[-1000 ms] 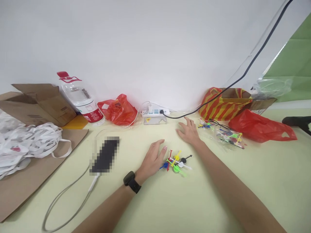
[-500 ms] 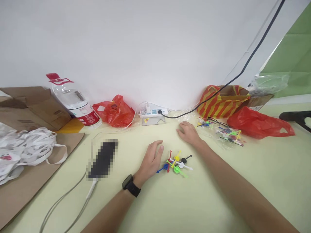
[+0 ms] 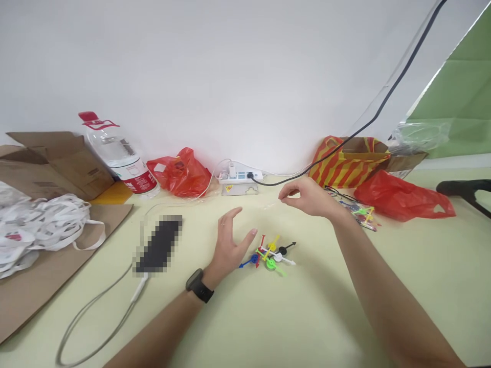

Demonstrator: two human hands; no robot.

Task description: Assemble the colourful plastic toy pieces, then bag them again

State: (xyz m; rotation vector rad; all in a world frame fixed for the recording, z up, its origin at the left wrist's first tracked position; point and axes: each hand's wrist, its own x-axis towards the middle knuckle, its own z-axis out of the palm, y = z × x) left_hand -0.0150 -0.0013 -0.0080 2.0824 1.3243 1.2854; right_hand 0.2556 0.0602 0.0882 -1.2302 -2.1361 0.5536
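My left hand (image 3: 229, 250) is open, thumb and fingers spread apart, just left of a pile of spinner arrows (image 3: 268, 254) in blue, red, yellow, black, white and green. It wears a ring and a black watch. Raised above the table beyond the pile, my right hand (image 3: 307, 197) is closed in a pinch. A faint glint of clear plastic bag (image 3: 269, 206) shows just left of its fingertips; most of the film is too transparent to make out. Behind my right wrist lie more colourful arrows (image 3: 362, 214) in clear plastic, partly hidden.
A power strip (image 3: 240, 175) stands by the wall, its black cable running up right. A red bag (image 3: 178, 174), a water bottle (image 3: 128, 158) and a cardboard box (image 3: 57, 163) are left. A blurred-out dark device (image 3: 159, 245) lies on a cable. White straps (image 3: 57, 220) lie far left.
My right hand has lifted off the table and closed into a pinch, moving slightly right. My left hand has spread wider and shifted a little left. The arrow pile looks unchanged.
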